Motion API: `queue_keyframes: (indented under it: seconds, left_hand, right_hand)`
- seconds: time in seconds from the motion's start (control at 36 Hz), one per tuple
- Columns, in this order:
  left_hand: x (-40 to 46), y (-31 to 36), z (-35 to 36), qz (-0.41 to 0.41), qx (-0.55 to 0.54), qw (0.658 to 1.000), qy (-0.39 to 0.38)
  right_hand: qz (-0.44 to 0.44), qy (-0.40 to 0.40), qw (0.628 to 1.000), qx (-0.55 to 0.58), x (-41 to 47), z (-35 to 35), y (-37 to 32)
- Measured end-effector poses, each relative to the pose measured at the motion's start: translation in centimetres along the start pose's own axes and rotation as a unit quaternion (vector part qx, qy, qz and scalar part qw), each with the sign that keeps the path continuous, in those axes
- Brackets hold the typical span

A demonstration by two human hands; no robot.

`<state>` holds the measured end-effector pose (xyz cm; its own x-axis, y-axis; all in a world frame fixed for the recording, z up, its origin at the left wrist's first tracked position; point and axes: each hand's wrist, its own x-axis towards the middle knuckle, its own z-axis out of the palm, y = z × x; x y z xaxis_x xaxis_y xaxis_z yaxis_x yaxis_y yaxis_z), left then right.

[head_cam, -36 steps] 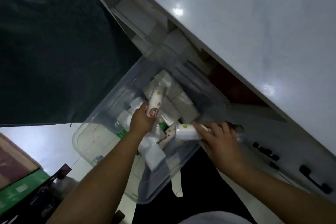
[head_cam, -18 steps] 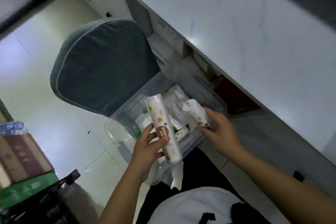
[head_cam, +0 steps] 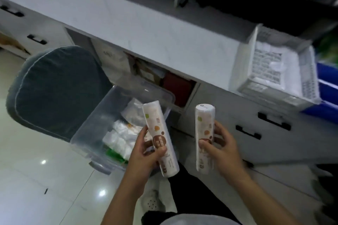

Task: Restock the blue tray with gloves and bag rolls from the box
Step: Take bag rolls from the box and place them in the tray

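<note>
Two bag rolls out of the clear box (head_cam: 102, 126): left hand (head_cam: 146, 153) grips one roll (head_cam: 161, 140), right hand (head_cam: 221, 150) grips another (head_cam: 204, 133). Blue tray (head_cam: 327, 86) on the table, far right, not reached; packets remain in box.

**Count of things in view**

Two bag rolls are out of the box: one roll (head_cam: 161, 139) in the left hand (head_cam: 146, 153), one roll (head_cam: 204, 137) in the right hand (head_cam: 222, 150). Two hands show. One clear box (head_cam: 95, 129) stands on the floor, holding several white packets (head_cam: 118, 137), too bunched to count exactly, and one green packet (head_cam: 114, 153). One white basket (head_cam: 256, 86) sits on the desk (head_cam: 146, 29). One blue tray (head_cam: 327, 78) shows at the right edge. One grey cushioned seat (head_cam: 54, 89). Four black drawer handles (head_cam: 248, 133) are visible.
</note>
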<state>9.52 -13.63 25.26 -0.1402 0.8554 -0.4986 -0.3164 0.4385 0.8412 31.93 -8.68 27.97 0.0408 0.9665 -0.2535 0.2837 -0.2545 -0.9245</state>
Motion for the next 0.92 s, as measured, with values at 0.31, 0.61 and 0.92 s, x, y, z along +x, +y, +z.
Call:
queue_keyframes:
  seconds: [0.31, 0.61, 0.92]
  left_hand:
    - [-1.7, 0.8, 16.9, 0.062, 0.116, 0.973, -0.19]
    - [-1.3, -0.2, 36.3, 0.078, 0.169, 0.954, -0.234]
    - [2.0, 2.3, 44.3, 0.113, 0.157, 0.96, -0.205]
  right_hand:
    - [-0.01, 0.236, 0.97, 0.056, -6.9, -19.2, 3.0]
    - [-0.047, 0.295, 0.952, 0.069, -5.4, -37.7, 7.3]
    - [-0.19, 0.215, 0.936, -0.206, 6.3, -50.2, 4.7]
